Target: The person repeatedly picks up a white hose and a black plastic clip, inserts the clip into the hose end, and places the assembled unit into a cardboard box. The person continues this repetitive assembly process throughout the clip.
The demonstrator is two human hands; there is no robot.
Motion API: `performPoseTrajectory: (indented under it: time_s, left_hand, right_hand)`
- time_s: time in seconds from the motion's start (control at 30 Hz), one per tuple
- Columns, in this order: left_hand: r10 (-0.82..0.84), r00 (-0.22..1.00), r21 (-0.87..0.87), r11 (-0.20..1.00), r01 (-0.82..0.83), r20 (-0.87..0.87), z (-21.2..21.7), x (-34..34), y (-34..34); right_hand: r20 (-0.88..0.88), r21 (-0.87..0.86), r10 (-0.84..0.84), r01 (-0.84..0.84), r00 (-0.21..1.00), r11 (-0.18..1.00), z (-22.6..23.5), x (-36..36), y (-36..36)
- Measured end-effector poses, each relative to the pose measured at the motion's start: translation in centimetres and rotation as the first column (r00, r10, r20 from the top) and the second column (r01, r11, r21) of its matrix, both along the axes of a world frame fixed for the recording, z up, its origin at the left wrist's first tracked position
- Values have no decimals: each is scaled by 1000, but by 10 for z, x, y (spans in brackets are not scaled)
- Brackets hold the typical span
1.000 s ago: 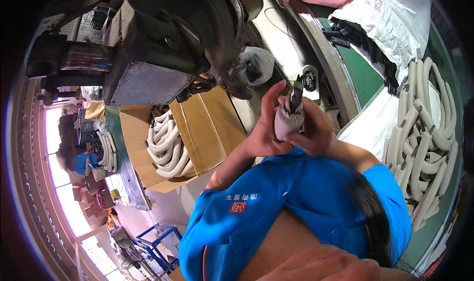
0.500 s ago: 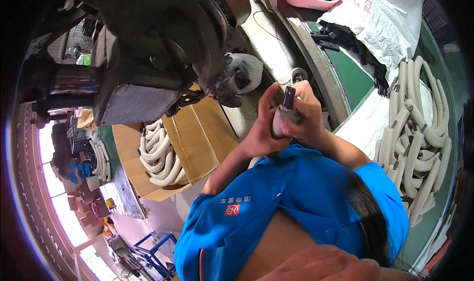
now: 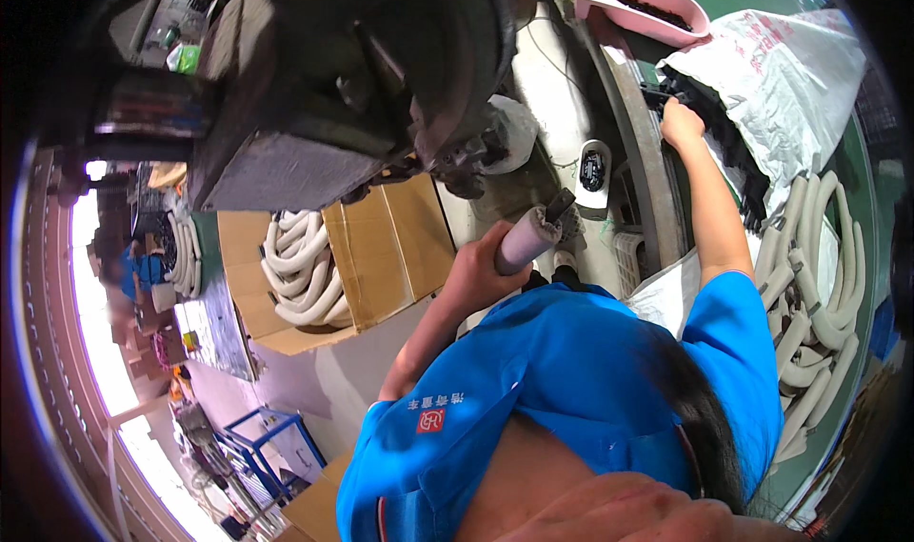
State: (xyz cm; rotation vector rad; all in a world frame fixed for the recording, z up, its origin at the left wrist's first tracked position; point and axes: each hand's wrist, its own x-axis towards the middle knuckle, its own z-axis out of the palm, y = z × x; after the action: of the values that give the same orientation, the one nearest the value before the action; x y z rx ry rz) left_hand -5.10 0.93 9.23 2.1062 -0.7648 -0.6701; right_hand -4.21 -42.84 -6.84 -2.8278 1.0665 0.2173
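My left hand (image 3: pixel 481 273) is closed around a short pale tube (image 3: pixel 526 240) with a dark fitting at its upper end, held up in front of my blue shirt. My right hand (image 3: pixel 681 123) is stretched out far to the upper right. It rests on a heap of small black parts (image 3: pixel 728 151) lying beside a white plastic bag (image 3: pixel 790 85). Its fingers curl down into the heap, and whether they hold a part is hidden.
A big dark machine (image 3: pixel 362 75) looms at the upper left. Below it an open cardboard box (image 3: pixel 390 247) holds several pale curved hoses (image 3: pixel 300 266). More such hoses (image 3: pixel 809 275) lie on the green bench at right. A pink tray (image 3: pixel 657 4) sits at the top.
Both hands were together on the tube's dark end. My right hand has let go and reached out to the black parts, while my left hand has lowered the tube slightly.
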Motion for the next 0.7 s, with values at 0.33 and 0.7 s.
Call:
performPoseTrajectory:
  time_s: [0.33, 0.7]
  left_hand:
    - [87, 991, -18, 996, -86, 103, -1, 2, 26]
    - [209, 959, -90, 977, -195, 191, 14, -6, 54]
  right_hand:
    - [583, 811, -173, -555, 794, 186, 125, -24, 109]
    - [802, 562, -296, -824, 518, 80, 172, -58, 214]
